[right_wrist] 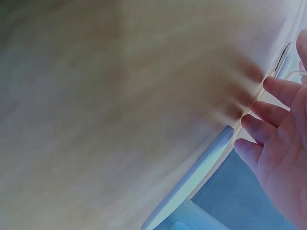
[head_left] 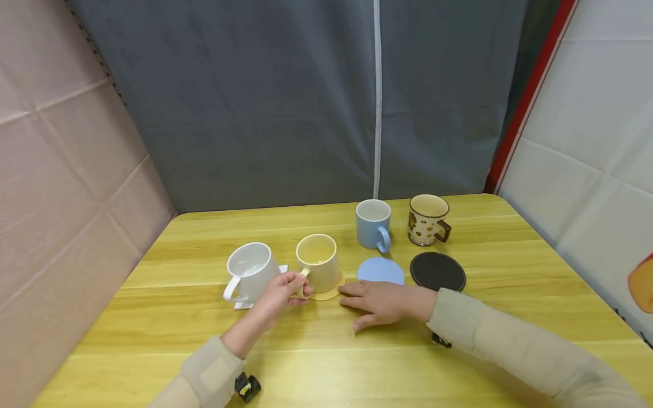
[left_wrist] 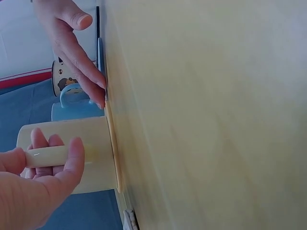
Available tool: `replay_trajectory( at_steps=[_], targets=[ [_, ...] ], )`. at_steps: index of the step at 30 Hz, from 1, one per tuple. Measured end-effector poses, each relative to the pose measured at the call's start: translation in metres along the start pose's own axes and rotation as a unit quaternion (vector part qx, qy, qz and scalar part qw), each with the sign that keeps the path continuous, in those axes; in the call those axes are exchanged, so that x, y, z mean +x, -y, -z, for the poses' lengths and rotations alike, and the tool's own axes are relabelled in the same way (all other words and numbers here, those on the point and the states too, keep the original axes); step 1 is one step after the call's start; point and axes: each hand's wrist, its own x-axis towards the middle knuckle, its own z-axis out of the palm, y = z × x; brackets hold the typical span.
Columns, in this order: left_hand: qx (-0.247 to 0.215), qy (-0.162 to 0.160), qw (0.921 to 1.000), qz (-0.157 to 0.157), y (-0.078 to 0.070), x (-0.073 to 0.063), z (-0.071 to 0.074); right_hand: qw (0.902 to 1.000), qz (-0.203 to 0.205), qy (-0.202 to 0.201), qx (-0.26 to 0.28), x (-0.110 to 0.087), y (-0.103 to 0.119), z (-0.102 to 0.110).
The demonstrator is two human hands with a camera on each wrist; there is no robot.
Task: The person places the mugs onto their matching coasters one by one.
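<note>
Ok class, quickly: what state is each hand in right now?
Left hand: holding the pale yellow cylindrical mug by its handle.
Right hand: open, holding nothing, at the edge of the flat round yellow coaster.

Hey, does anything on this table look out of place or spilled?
I see no spill or damage. One mismatch: the blue mug and patterned mug stand directly on the table, behind the blue coaster and black coaster, whereas the yellow mug sits on the yellow coaster.
</note>
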Motion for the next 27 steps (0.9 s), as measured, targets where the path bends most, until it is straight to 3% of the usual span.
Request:
replay_trajectory(
  at_steps=[9,16,27],
  targets=[
    [0.016,0.017,0.9997,-0.012,-0.0006,-0.0011,0.0062,1.0,0.004,-0.002,-0.003,0.0012,-0.0023,-0.002],
    [0.07,-0.038,0.9968,0.006,-0.003,-0.0018,0.0068,0.9997,0.018,-0.015,-0.003,0.0007,-0.0035,0.0],
    [0.062,-0.081,0.9948,-0.002,-0.0091,-0.0052,0.0072,0.9986,0.03,-0.043,0.002,-0.0051,-0.0078,0.0024]
  ],
)
